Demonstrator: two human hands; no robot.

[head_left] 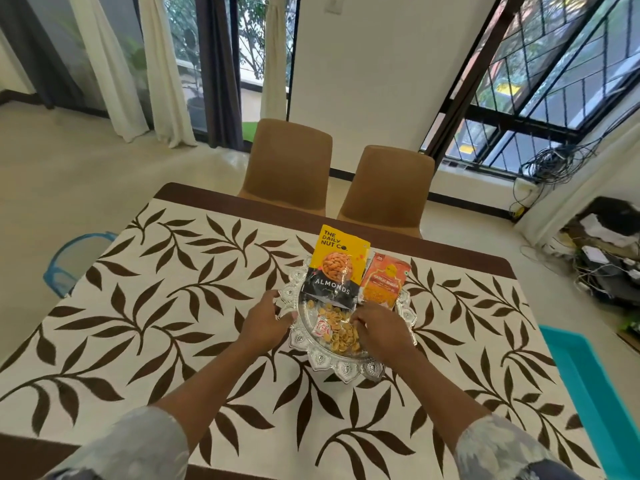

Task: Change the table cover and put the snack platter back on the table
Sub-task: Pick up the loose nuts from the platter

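A cream table cover (pixel 173 323) with a brown leaf print lies spread over the dark table. On it, near the middle, sits the silver snack platter (pixel 346 367) with a scalloped rim. It holds a yellow and black almonds packet (pixel 336 268), an orange snack packet (pixel 384 282), loose nuts (pixel 341 332) and a small red and white wrapper (pixel 320 332). My left hand (pixel 265 322) grips the platter's left rim. My right hand (pixel 379 329) rests over the platter's right side, fingers curled among the nuts near the orange packet; whether it holds anything is hidden.
Two brown chairs (pixel 287 164) (pixel 388 188) stand at the table's far side. A blue-framed chair (pixel 74 261) is at the left edge and a teal tray-like thing (pixel 595 382) at the right. Cables and boxes (pixel 602 258) clutter the floor by the window.
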